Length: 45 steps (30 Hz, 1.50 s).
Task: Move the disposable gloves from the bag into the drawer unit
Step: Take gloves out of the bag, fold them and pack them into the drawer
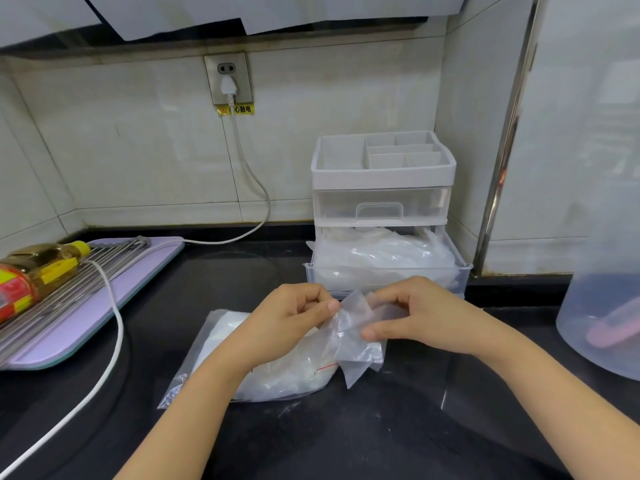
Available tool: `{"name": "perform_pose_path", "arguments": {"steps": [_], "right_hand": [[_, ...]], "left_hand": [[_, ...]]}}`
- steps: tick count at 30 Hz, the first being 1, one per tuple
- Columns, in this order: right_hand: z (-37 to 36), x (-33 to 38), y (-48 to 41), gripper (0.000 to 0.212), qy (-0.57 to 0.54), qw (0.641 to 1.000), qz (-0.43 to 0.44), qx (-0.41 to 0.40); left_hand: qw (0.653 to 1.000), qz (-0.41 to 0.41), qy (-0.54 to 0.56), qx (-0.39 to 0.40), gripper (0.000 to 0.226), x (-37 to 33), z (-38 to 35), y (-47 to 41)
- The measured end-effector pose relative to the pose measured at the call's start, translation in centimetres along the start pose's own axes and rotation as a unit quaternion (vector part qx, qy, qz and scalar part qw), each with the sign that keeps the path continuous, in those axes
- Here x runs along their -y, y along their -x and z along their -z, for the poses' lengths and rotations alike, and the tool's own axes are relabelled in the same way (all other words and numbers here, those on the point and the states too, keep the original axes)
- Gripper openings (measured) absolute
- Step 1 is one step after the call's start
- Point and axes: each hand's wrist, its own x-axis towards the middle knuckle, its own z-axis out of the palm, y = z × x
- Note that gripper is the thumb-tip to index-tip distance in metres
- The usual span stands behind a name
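A clear zip bag [277,379] with thin disposable gloves inside lies on the black counter, its red-lined mouth towards the right. Just above that mouth, a folded translucent glove [356,337] is held between both hands. My left hand [294,317] pinches its left edge and my right hand [415,313] pinches its right side. Behind the hands stands the white drawer unit [382,178]. Its bottom drawer [388,271] is pulled out and holds a heap of clear gloves. The upper drawer is closed.
A lilac board [86,306] with metal rods and an oil bottle [31,271] lies at the left. A white cable [114,341] runs from the wall socket across the counter. A translucent tub [602,317] stands at the right edge.
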Motion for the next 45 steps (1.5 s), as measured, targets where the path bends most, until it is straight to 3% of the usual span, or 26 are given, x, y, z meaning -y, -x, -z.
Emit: {"name": "perform_pose_path", "arguments": {"steps": [3,8,12,16,20,23,27,29,33,35,39,42,45], "right_hand": [[-0.3,0.8,0.1,0.011,-0.034,0.998,0.029,-0.034],[-0.6,1.4,0.4,0.026,-0.022,0.995,0.057,-0.081],[-1.0,1.5,0.4,0.013,-0.026,0.992,0.053,-0.107],[-1.2,1.7,0.5,0.015,-0.011,0.994,0.048,-0.099],[-0.6,2.4,0.9,0.023,-0.019,0.986,0.090,-0.142],[0.9,3.4,1.2,0.022,-0.076,0.967,0.140,-0.199],[4.0,4.9,0.8,0.016,-0.181,0.936,0.176,-0.245],[5.5,5.6,0.5,0.015,-0.169,0.944,0.156,-0.238],[7.0,6.3,-0.3,0.020,-0.054,0.968,0.094,-0.227],[7.0,6.5,-0.7,0.020,-0.019,0.971,0.073,-0.226],[6.5,7.1,-1.6,0.028,-0.021,0.971,0.081,-0.224],[6.6,7.4,-2.0,0.029,-0.057,0.961,0.107,-0.248],[7.7,6.7,-2.2,0.027,-0.076,0.937,0.090,-0.329]], "left_hand": [[1.000,-0.004,-0.008,0.005,0.026,0.2,-0.3,-0.1],[1.000,-0.005,-0.007,0.029,0.034,0.4,-0.6,-0.1],[0.999,-0.016,0.007,0.040,0.049,0.3,-0.6,-0.1],[0.997,-0.001,0.046,0.065,0.027,0.2,-0.8,-0.1],[0.995,0.013,-0.095,0.038,0.022,0.7,-1.5,-0.2],[0.992,0.021,-0.121,0.029,0.028,0.8,-1.6,-0.1],[0.994,0.031,-0.090,0.060,0.025,0.1,-1.2,0.2],[0.998,0.025,-0.034,0.053,0.020,-0.3,-0.4,0.2],[0.994,-0.011,0.102,-0.022,0.078,-0.6,2.1,0.5],[0.989,-0.028,0.136,-0.056,0.094,-1.3,2.6,0.5],[0.987,-0.032,0.138,-0.074,0.073,-3.8,1.7,-0.8],[0.997,-0.018,0.053,-0.045,0.061,-5.5,0.5,-2.1],[0.999,0.013,-0.009,-0.046,0.022,-6.3,0.8,-3.4]]}}
